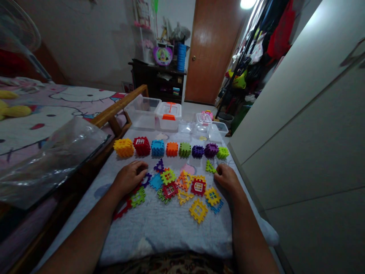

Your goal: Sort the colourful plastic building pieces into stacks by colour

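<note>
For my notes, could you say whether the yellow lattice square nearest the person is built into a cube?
No, the yellow lattice square lies flat on the grey blanket.

The grey blanket (162, 239) is soft, matt cloth with a fuzzy, slightly rough pile. On it, the toy cubes (172, 149) are moulded plastic with a low sheen, and the flat notched toy pieces (199, 210) nearer the blanket's front edge are the same smooth plastic. Beyond the blanket, the clear storage box (142, 113) is glossy transparent plastic, and the white case (168, 116) beside it is smooth plastic with a shiny orange handle (169, 117). Left of the blanket, the bed rail (119, 105) is varnished wood with a satin shine, the crumpled sheet (48, 163) is glossy translucent plastic, and the printed bedsheet (57, 110) is matt cloth.
</note>
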### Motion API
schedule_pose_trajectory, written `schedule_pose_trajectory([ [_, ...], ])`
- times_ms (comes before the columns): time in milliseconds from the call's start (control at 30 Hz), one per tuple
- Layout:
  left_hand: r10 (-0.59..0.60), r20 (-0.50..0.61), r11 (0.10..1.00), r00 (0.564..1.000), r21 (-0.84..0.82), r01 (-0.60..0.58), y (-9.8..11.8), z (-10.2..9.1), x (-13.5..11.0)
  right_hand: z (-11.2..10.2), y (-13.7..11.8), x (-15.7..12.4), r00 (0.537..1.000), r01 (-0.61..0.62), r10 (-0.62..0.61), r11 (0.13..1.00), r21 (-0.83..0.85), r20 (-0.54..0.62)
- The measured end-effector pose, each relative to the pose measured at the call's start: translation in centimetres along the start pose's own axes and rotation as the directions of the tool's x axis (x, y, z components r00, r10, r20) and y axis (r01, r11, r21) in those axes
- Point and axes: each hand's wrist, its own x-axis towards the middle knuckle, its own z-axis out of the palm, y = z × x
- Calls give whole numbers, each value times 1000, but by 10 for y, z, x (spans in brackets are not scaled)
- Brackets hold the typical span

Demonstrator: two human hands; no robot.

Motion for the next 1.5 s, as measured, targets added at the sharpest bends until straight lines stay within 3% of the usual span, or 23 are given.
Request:
schedule_pose_trajectory([
  [300,-12,-9,999,1000,-31,11,1,0,1,-10,6,-1,996,-61,71,982,179,-47],
  [400,-16,-11,999,1000,-35,16,1,0,1,-21,11,2,984,-75,113,962,261,-136],
  [567,-13,-18,1000,1000,-21,13,0,0,1,-42,23,21,907,-194,290,931,308,-306],
  [700,-16,-8,1000,1000,-20,16,0,0,1,-46,28,40,849,-275,377,914,299,-370],
  [933,-26,-14,999,1000,-32,25,2,-1,1,-32,26,57,843,-331,386,921,204,-374],
  [1500,-42,-8,996,999,-79,42,0,-1,-1,-21,30,58,857,-323,369,929,182,-359],
])
